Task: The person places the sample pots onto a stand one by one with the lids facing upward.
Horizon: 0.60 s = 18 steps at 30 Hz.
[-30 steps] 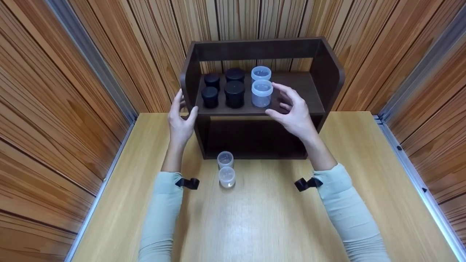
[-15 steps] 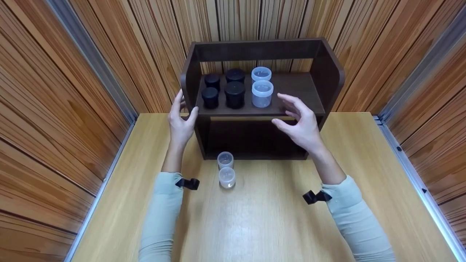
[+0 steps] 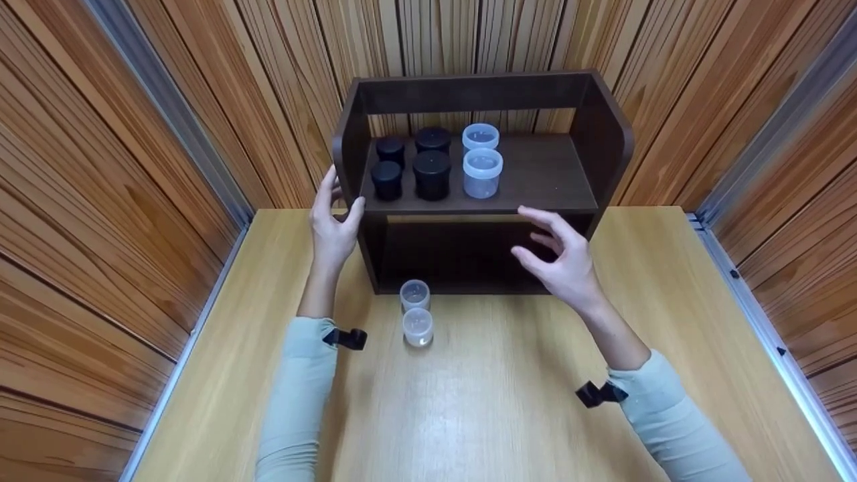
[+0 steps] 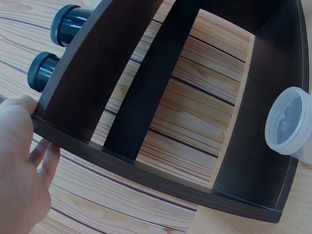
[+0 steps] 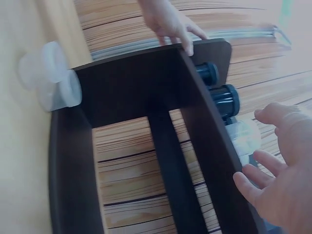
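Observation:
A dark brown two-level shelf (image 3: 556,164) stands at the back of the table. My left hand (image 3: 333,231) holds its left side panel, thumb on the front edge and fingers along the outer face; the left wrist view shows this hand (image 4: 22,170) at the panel. My right hand (image 3: 566,264) hovers before the lower opening, fingers spread and loosely bent, holding nothing. On the upper level, two clear plastic jars (image 3: 482,177) stand one behind the other. To their left are two larger black-lidded jars (image 3: 432,177) and two smaller black jars (image 3: 387,182).
Two small clear cups (image 3: 418,328) stand on the wooden table (image 3: 469,402) in front of the shelf's left part. Wood-patterned walls (image 3: 100,201) with metal rails enclose the table on the back and both sides.
My right hand has drawn back from beside the front clear jar, moving down and right toward me. The left hand, the shelf, the jars and the cups keep their places.

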Motion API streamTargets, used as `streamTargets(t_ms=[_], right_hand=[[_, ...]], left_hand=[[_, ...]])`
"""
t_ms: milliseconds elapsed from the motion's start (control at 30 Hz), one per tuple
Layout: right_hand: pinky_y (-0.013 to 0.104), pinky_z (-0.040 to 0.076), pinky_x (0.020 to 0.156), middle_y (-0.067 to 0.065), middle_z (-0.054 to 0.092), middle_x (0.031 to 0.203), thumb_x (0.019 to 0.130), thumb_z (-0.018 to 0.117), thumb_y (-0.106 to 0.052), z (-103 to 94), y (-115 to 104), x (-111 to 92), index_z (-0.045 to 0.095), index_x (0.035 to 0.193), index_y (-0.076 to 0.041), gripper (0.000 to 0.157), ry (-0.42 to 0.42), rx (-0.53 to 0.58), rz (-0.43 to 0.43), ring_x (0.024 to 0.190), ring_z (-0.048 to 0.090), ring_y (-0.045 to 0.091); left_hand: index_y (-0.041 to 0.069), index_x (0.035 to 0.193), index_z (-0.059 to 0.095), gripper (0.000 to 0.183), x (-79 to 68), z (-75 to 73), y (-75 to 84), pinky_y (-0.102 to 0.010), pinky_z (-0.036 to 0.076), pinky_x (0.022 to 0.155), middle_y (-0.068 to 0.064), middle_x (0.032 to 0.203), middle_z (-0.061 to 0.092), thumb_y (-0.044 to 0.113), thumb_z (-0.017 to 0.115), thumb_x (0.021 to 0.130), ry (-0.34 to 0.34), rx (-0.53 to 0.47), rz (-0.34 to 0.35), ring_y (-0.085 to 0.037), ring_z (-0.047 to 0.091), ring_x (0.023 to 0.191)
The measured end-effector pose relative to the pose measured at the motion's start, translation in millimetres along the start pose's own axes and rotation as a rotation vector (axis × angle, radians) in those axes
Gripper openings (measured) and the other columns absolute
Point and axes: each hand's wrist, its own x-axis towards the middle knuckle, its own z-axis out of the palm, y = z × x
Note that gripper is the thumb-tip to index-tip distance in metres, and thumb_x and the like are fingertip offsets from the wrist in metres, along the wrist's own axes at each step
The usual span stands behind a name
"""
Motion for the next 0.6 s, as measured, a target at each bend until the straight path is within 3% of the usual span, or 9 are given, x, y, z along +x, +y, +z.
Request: streamTargets(t_ms=[167, 433, 600], right_hand=[[0.016, 0.056, 0.111, 0.027, 0.07, 0.15, 0.091, 0.084, 0.012, -0.2, 13, -15, 0.07, 0.144, 0.005, 0.055, -0.027, -0.01, 0.03, 0.139, 0.062, -0.005], [0.015, 0.057, 0.109, 0.021, 0.073, 0.149, 0.091, 0.087, 0.007, 6.0, 35, -34, 0.074, 0.141, -0.001, 0.052, -0.075, -0.069, 0.055, 0.139, 0.067, 0.013], [0.015, 0.057, 0.106, 0.022, 0.074, 0.146, 0.089, 0.088, 0.008, 14.5, 52, -44, 0.076, 0.137, -0.002, 0.05, -0.093, -0.069, 0.061, 0.138, 0.068, 0.012]], left_hand=[[-0.006, 0.165, 0.048, 0.069, 0.2, -0.6, -0.7, -0.015, 0.056, 0.083, -0.029, 0.147, 0.068, 0.005, 0.075, 0.103, -0.006, 0.003, 0.006, -0.042, 0.068, 0.131], [-0.004, 0.166, 0.048, 0.07, 2.3, -2.2, 0.1, -0.018, 0.06, 0.08, -0.028, 0.148, 0.066, 0.004, 0.076, 0.102, -0.026, -0.021, -0.009, -0.041, 0.068, 0.132], [-0.003, 0.163, 0.051, 0.071, 7.1, -5.9, 1.8, -0.015, 0.061, 0.079, -0.027, 0.145, 0.065, 0.003, 0.079, 0.098, -0.036, -0.026, -0.013, -0.039, 0.069, 0.129]])
